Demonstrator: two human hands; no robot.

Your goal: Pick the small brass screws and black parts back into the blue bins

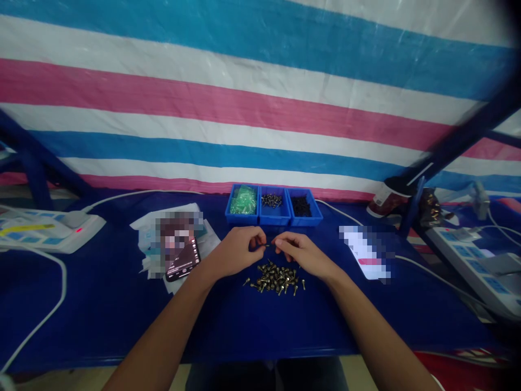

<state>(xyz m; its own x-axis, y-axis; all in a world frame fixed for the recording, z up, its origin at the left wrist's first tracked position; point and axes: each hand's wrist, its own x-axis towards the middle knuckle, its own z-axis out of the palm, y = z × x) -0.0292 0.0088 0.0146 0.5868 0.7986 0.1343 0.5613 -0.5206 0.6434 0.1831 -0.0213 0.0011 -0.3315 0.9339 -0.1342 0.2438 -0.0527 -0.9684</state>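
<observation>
My left hand [240,248] is closed in a pinch, and a small metal screw [267,245] sticks out at its fingertips. Facing it, my right hand [300,251] is also pinched, its fingertips close to that screw; what they hold is too small to make out. Just below both hands lies a loose pile of brass-coloured screws [279,278] on the blue tabletop [244,326]. Behind the hands stand three joined blue bins: the left bin [242,220] has green-tinted plastic bags [244,201], the middle bin [274,221] small screws [271,200], the right bin [306,221] black parts [300,206].
A phone [183,266] with a lit screen rests on papers at left, another phone [368,260] at right. Power strips [77,233] with white cables lie on both sides. A dark-lidded cup [385,200] is tipped by the right frame post. A striped sheet [244,125] hangs behind.
</observation>
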